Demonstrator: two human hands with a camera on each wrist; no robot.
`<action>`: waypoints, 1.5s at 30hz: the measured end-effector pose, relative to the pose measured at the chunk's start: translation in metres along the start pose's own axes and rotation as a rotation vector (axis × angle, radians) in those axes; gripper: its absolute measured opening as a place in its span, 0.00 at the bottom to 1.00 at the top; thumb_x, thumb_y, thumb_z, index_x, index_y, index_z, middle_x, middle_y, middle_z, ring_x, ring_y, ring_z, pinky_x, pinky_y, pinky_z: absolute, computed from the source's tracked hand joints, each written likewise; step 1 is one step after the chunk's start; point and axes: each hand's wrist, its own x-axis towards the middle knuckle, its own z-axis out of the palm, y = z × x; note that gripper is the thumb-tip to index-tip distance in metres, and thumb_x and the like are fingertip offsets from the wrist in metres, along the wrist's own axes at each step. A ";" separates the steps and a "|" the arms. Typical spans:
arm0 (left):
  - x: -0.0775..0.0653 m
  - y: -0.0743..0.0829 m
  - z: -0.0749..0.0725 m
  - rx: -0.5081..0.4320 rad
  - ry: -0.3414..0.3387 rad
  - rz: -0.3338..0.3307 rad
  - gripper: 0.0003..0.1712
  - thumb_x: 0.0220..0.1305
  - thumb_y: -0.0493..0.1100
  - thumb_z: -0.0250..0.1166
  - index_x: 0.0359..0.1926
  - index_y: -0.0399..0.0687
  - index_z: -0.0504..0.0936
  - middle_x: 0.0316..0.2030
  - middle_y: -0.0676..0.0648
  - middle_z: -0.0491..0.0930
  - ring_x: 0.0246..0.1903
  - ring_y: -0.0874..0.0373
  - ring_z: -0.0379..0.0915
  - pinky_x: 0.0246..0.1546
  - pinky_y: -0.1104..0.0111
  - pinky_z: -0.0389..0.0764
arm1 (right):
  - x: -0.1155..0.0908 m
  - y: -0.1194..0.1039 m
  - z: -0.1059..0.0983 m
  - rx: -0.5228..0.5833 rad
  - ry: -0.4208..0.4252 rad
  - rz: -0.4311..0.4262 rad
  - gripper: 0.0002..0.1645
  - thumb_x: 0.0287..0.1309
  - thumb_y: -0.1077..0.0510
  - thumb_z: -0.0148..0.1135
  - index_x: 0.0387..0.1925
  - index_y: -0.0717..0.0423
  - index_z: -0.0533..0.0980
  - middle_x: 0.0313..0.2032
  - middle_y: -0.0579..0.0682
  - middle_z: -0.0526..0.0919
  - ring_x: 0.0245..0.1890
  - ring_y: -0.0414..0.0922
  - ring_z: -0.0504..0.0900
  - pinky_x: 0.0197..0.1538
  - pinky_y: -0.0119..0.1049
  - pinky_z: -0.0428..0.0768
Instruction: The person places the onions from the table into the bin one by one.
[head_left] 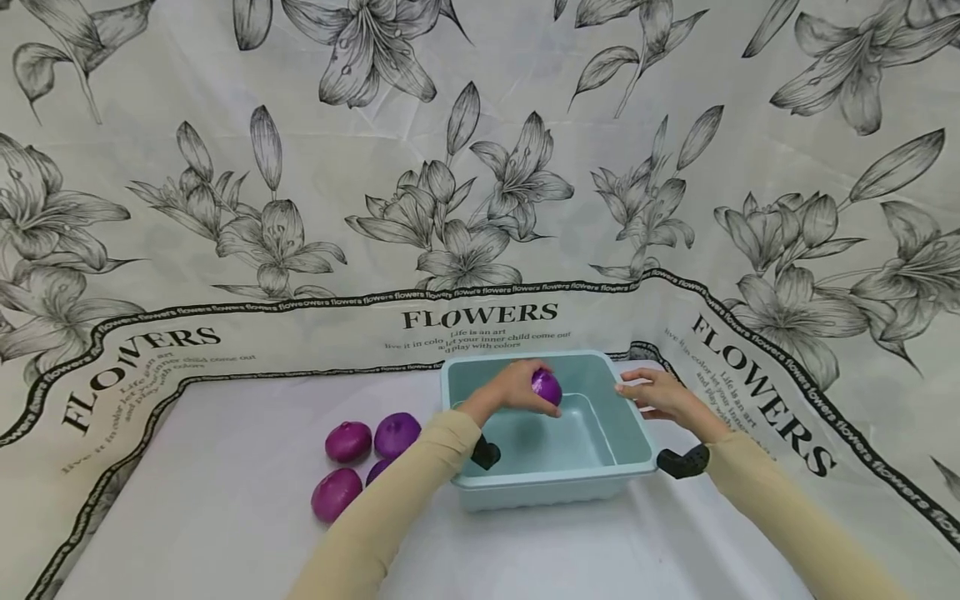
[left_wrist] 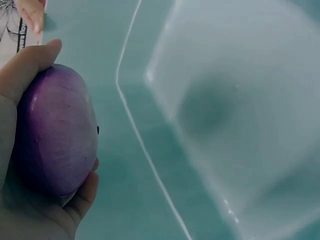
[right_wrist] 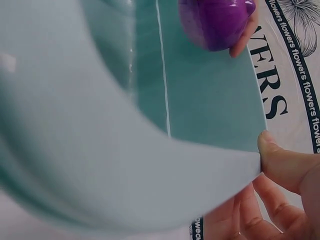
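Observation:
A purple onion (head_left: 547, 387) is gripped in my left hand (head_left: 517, 387) above the inside of a pale blue-green plastic basin (head_left: 555, 493). In the left wrist view, thumb and fingers curl round the sides of the onion (left_wrist: 60, 130), with the basin's bare floor beyond it. At the basin's right side, my right hand (head_left: 660, 395) holds the rim. The right wrist view shows its thumb (right_wrist: 272, 150) on top of the rim edge and the other fingers underneath, outside the wall.
Several more purple onions (head_left: 348, 442) lie grouped on the white tabletop (head_left: 225, 483) left of the basin; my left sleeve (head_left: 405, 492) partly covers one. A flower-printed cloth (head_left: 480, 208) hangs behind and along both sides.

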 end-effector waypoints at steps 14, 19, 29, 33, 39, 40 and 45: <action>0.010 -0.006 0.021 0.090 -0.196 0.000 0.47 0.44 0.48 0.78 0.65 0.50 0.67 0.57 0.45 0.71 0.56 0.56 0.70 0.56 0.70 0.74 | -0.007 0.003 0.002 0.014 -0.009 -0.008 0.38 0.64 0.46 0.58 0.64 0.69 0.61 0.54 0.66 0.75 0.44 0.48 0.79 0.43 0.39 0.83; 0.016 -0.006 0.024 0.095 -0.220 -0.082 0.45 0.47 0.49 0.76 0.66 0.54 0.66 0.57 0.45 0.70 0.56 0.54 0.69 0.56 0.65 0.75 | -0.007 0.002 -0.001 0.004 0.012 -0.010 0.39 0.65 0.44 0.57 0.65 0.67 0.60 0.56 0.66 0.74 0.48 0.51 0.79 0.44 0.41 0.83; 0.014 -0.003 0.035 0.055 -0.164 -0.221 0.50 0.43 0.47 0.79 0.67 0.52 0.65 0.62 0.44 0.70 0.62 0.50 0.68 0.62 0.58 0.72 | -0.002 -0.001 0.002 0.021 -0.005 -0.017 0.40 0.65 0.46 0.58 0.66 0.70 0.59 0.52 0.63 0.77 0.40 0.44 0.78 0.42 0.38 0.83; 0.012 0.002 0.041 0.063 -0.187 -0.273 0.51 0.42 0.47 0.79 0.68 0.49 0.63 0.63 0.44 0.70 0.63 0.51 0.67 0.64 0.60 0.70 | -0.003 0.003 0.002 0.006 0.005 -0.016 0.41 0.64 0.44 0.58 0.66 0.69 0.59 0.54 0.65 0.76 0.42 0.46 0.79 0.43 0.39 0.83; 0.011 0.001 0.045 0.087 -0.223 -0.363 0.54 0.40 0.47 0.80 0.69 0.55 0.62 0.64 0.46 0.69 0.63 0.52 0.66 0.63 0.59 0.71 | -0.003 0.006 0.001 0.011 0.004 -0.015 0.41 0.64 0.44 0.58 0.65 0.69 0.60 0.52 0.63 0.77 0.43 0.46 0.79 0.43 0.40 0.83; 0.011 0.000 0.046 0.088 -0.226 -0.374 0.55 0.39 0.47 0.81 0.69 0.56 0.61 0.65 0.46 0.68 0.64 0.51 0.65 0.64 0.59 0.70 | -0.003 0.006 0.002 0.013 0.001 -0.018 0.41 0.64 0.44 0.57 0.65 0.69 0.59 0.52 0.64 0.77 0.43 0.46 0.79 0.43 0.40 0.83; 0.009 -0.001 0.044 0.077 -0.224 -0.394 0.57 0.39 0.41 0.80 0.70 0.58 0.60 0.68 0.45 0.65 0.68 0.50 0.61 0.67 0.55 0.66 | -0.003 0.004 0.003 0.027 0.005 -0.021 0.40 0.64 0.45 0.58 0.64 0.69 0.60 0.51 0.63 0.78 0.41 0.44 0.79 0.42 0.39 0.82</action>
